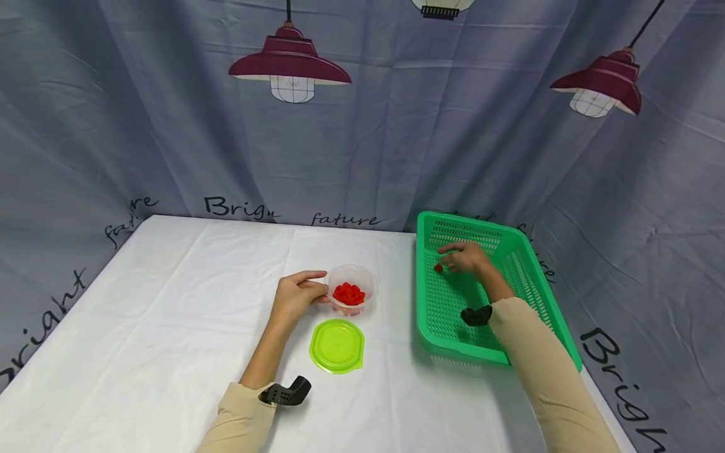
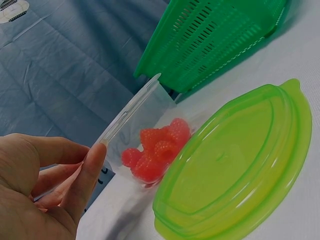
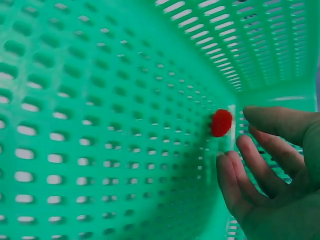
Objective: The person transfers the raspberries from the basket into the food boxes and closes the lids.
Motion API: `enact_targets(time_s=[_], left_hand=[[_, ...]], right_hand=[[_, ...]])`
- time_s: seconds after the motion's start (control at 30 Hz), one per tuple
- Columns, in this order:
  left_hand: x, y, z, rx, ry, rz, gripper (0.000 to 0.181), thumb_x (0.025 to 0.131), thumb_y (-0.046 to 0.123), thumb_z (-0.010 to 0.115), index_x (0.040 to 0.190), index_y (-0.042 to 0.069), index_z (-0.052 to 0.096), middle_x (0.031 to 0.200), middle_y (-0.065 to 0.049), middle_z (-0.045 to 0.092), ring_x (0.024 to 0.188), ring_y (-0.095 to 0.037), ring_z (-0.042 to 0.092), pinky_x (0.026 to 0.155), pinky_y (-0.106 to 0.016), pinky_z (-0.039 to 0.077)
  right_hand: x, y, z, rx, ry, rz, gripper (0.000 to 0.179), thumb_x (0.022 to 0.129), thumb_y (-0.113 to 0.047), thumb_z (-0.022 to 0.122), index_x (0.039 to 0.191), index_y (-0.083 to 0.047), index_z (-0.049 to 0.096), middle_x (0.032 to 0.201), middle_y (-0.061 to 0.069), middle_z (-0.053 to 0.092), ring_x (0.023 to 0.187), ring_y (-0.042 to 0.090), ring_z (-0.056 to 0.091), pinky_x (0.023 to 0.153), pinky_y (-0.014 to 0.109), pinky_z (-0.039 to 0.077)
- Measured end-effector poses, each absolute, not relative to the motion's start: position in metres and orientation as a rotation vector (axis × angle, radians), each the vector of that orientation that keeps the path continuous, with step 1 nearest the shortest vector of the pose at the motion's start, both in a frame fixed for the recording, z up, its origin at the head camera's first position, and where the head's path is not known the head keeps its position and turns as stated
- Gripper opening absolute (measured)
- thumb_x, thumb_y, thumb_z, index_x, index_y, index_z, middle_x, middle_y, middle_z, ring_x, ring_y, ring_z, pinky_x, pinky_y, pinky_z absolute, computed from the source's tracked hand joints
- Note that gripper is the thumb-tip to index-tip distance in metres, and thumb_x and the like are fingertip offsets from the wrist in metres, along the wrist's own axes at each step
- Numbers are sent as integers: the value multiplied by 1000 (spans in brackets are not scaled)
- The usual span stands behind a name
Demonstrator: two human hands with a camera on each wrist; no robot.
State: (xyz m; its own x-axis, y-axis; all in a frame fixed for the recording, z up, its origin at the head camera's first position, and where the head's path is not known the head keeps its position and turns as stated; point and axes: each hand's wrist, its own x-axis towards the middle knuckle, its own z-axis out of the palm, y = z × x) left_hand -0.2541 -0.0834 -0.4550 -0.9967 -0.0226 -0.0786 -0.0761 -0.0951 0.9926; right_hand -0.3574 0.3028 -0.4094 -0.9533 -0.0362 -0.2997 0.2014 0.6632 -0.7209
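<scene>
A clear round plastic tub (image 1: 352, 275) with several red raspberries (image 2: 159, 150) inside stands on the white table. My left hand (image 1: 297, 293) holds the tub by its left side, thumb and fingertips at the rim. Just in front of the tub lies a green lid (image 1: 337, 346). My right hand (image 1: 466, 258) reaches down into a green basket (image 1: 421, 283), fingers spread and slightly bent. A single raspberry (image 3: 221, 123) sits on the basket floor by the fingertips. In the right wrist view, a gap shows between it and the thumb and fingers.
The green basket's tall perforated walls surround my right hand at the table's right side. A grey curtain (image 1: 374, 157) printed with lamps and lettering hangs behind the white table (image 1: 170, 302). A black wrist camera (image 1: 286, 391) is strapped at my left sleeve.
</scene>
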Motion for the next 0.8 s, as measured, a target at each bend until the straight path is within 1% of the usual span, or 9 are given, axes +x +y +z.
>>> enact_targets(time_s=[0.13,0.33,0.47,0.6,0.77,0.8], left_hand=[[-254,-83,-456,-117,2091,2293,33,88,-5,68,121,-4,70,98,-25,75,63,-17,73,74,-31,65],[-254,-85,-454,-115,2110,2279,33,89,-4,68,122,-3,70,99,-24,75,64,-16,73,75,-32,65],[-253,-85,-454,-118,2122,2271,34,89,-3,68,123,-3,70,100,-26,74,64,-15,73,77,-33,65],[-250,-84,-451,-115,2109,2268,35,89,-4,68,123,-5,69,101,-27,74,64,-16,73,78,-36,65],[-252,-83,-452,-111,2108,2263,35,89,-3,68,124,-5,69,102,-28,73,64,-16,73,77,-34,65],[-254,-83,-456,-110,2111,2265,34,89,-2,69,123,-4,69,102,-27,74,63,-15,73,75,-32,65]], right_hand=[[-358,304,-414,148,2566,-1138,41,103,-15,57,142,-6,58,145,25,53,121,38,62,97,43,58],[-357,302,-418,130,2561,-1128,45,99,-17,66,141,-3,58,140,23,59,124,39,60,100,43,57],[-355,301,-421,125,2565,-1125,45,97,-16,67,139,-2,59,140,22,59,125,38,60,100,42,57],[-357,303,-426,142,2593,-1092,43,96,-16,69,136,-2,62,139,23,58,122,38,61,98,41,58],[-357,303,-425,152,2645,-1040,35,95,-18,70,126,-2,68,138,23,56,116,37,64,94,41,59],[-356,302,-425,154,2656,-1034,33,94,-18,71,124,-2,69,137,23,56,114,37,65,93,41,59]])
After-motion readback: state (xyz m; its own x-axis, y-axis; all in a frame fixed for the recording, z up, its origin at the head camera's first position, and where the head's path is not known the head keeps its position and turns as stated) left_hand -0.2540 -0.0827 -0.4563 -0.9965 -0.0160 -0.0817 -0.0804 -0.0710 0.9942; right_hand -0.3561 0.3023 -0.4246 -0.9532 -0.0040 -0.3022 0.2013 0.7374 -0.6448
